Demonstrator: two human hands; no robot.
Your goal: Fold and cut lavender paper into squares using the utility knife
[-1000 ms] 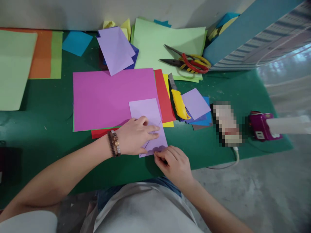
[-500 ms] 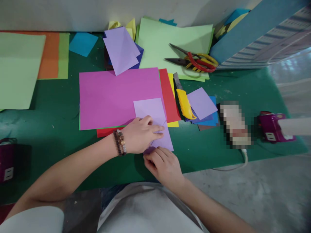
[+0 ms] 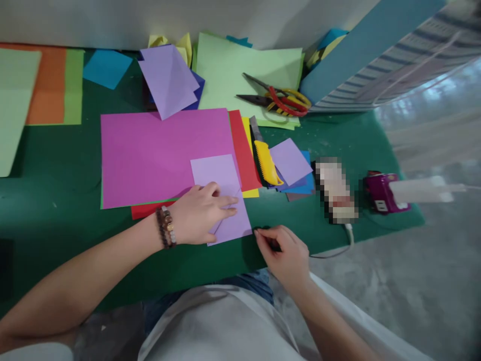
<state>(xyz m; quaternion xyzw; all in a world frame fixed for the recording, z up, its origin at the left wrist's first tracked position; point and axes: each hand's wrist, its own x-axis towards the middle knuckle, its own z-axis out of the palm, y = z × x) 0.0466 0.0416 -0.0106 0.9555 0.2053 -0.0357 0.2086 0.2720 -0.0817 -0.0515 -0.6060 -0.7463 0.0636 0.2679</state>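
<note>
on the green worktop (image 3: 296, 225), lilac paper (image 3: 216, 173) lies partly over the magenta sheet (image 3: 150, 155), its lower end past the sheet's edge. left hand (image 3: 197, 215) rests flat on it, fingers pressing, not gripping. right hand (image 3: 283, 260) sits just beside the paper, fingers curled; cannot tell if they hold anything.

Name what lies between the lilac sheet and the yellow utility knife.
In the head view, a red paper sheet and a strip of yellow paper lie there.
</note>
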